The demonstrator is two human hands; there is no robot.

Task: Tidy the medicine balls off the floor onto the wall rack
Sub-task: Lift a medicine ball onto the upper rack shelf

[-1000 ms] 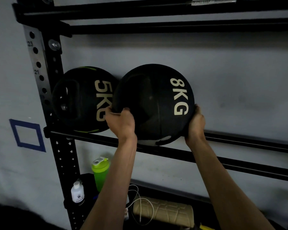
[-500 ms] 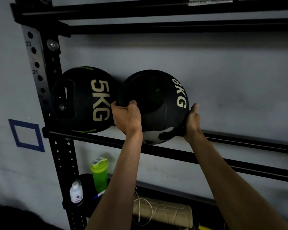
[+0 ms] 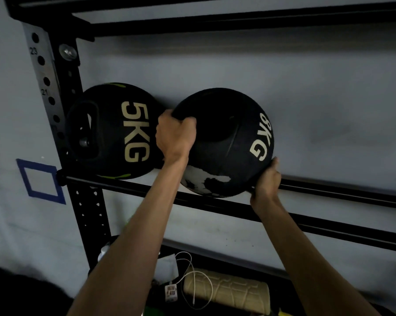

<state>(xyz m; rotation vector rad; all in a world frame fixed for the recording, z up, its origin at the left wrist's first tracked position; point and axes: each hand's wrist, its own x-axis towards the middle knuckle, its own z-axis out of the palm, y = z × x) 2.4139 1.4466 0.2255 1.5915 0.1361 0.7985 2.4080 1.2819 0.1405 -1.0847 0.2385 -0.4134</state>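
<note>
1. Two black medicine balls sit on the horizontal rails of the wall rack [image 3: 352,232], close against the grey wall.
2. 8KG medicine ball [image 3: 224,144]: the right-hand ball, its lettering tilted, with pale scuffing on its underside.
3. Left hand [image 3: 176,135]: fingers curled over the edge of the recessed grip on this ball's left side, holding it.
4. Right hand [image 3: 266,179]: set against the ball's lower right, thumb upward. Its fingers are hidden behind the ball, so their curl cannot be told.
5. 5KG medicine ball [image 3: 114,131]: just to the left, beside the perforated upright [image 3: 87,213], untouched by either hand.
6. Lower shelf: a tan foam roller [image 3: 226,290] and a white cable [image 3: 192,277].
7. Blue tape square [image 3: 40,181]: on the wall, left of the upright.
</note>
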